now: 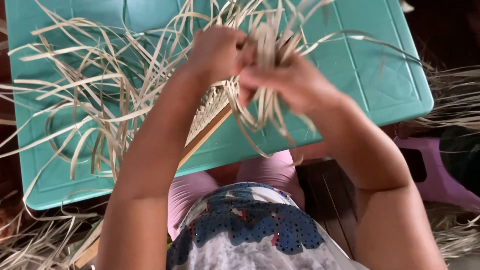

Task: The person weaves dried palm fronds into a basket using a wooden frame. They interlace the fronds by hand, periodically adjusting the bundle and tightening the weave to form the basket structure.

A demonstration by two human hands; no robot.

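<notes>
Left hand and right hand clutching pale straw strips, woven mat, teal table

A home weaving spot: pale strips are spreading over a teal table under the hands, more lying on the floor.

Strips: pale tan, thin, flat, long, many. One bunch is gathered upright and gripped between both hands over the table middle, tips fanning up and outward, some ends curling down. The rest spread loose to the left, arching and tangled. Woven mat: same tan material, tight checker weave, small panel, tilted on edge just below the bunch, mostly hidden by the forearm; strips run out of it.
</notes>
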